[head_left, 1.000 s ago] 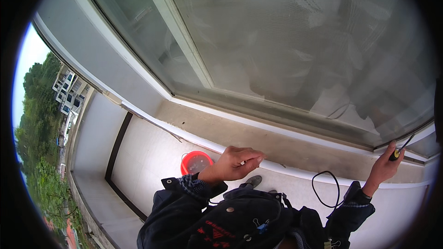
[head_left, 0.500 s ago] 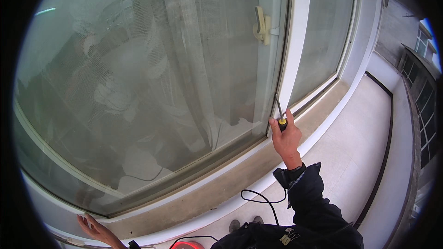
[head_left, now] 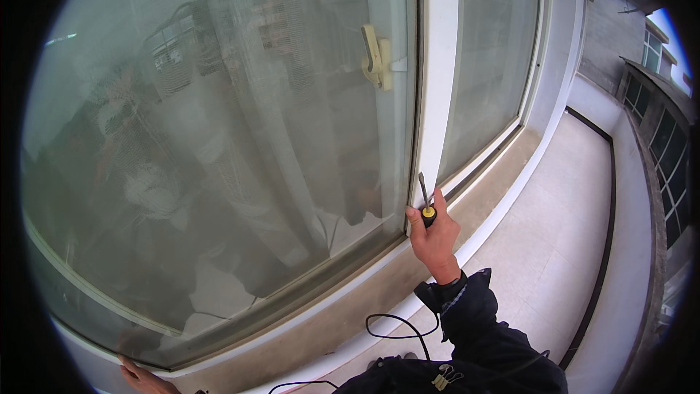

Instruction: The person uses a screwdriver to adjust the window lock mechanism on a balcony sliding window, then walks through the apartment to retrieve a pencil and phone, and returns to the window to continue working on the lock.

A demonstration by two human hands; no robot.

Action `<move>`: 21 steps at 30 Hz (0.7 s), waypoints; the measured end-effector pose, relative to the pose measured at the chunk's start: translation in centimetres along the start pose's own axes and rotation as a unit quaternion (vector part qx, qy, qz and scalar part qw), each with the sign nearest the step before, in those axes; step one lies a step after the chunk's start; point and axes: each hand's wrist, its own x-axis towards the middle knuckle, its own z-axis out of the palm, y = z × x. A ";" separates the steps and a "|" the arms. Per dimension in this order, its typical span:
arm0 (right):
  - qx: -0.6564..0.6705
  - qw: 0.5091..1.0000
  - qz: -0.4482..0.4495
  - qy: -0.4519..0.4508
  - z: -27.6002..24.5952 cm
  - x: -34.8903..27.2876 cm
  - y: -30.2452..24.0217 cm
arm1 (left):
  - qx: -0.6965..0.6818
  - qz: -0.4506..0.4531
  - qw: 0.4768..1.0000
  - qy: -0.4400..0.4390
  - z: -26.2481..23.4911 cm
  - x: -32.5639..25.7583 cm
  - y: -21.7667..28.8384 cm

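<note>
My right hand [head_left: 436, 239] is closed round the black and yellow handle of a screwdriver [head_left: 424, 190]. Its metal shaft points up in front of the white window frame upright [head_left: 436, 87], near the lower end of that bar. The thumb lies on the left of the handle. Far off at the lower left, my left hand [head_left: 143, 378] touches the lower corner of the window surround, with its fingers stretched out and holding nothing. Between the hands spans a large glass pane [head_left: 219, 175], with a cream window handle [head_left: 377, 58] showing behind the glass.
A brown sill strip [head_left: 313, 314] with a white edge runs below the window. To the right lies a pale tiled floor [head_left: 539, 226], bounded by a low white wall [head_left: 631, 248]. A black cable [head_left: 394, 317] loops beside my right sleeve.
The view has shifted, so the window and my right hand appear farther left and lower. My left hand sits lower in the picture, nearer its bottom edge. The screwdriver stays in my right hand.
</note>
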 end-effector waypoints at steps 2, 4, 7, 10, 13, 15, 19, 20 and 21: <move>0.015 1.000 -0.013 0.016 0.1 0.1 0.0 | -0.022 0.001 1.000 0.003 0.0 0.3 0.1; 0.044 0.999 0.002 0.021 0.2 0.2 -0.1 | -0.020 0.013 1.000 0.005 0.0 0.6 0.1; 0.062 0.998 0.017 0.005 0.3 0.1 -0.1 | 0.004 0.024 1.000 0.013 0.2 0.4 0.1; 0.060 0.998 0.018 0.000 0.3 0.0 0.0 | 0.001 0.016 0.999 0.029 0.7 0.0 0.6; 0.061 0.998 0.013 -0.006 0.2 0.1 0.1 | -0.008 0.010 0.999 0.040 0.8 -0.1 0.9; 0.062 0.998 0.011 -0.024 0.0 0.2 0.1 | 0.009 0.002 0.999 0.038 0.9 0.1 0.5; 0.089 0.993 0.052 -0.057 -0.5 0.6 -0.5 | 0.018 0.078 0.994 0.075 1.6 0.8 -1.5; 0.101 0.992 0.051 -0.057 -0.7 0.7 -0.6 | 0.040 0.146 0.981 0.122 2.0 1.0 -1.8; 0.108 0.991 0.055 -0.060 -0.7 0.7 -0.8 | 0.061 0.213 0.961 0.167 2.3 1.1 -2.0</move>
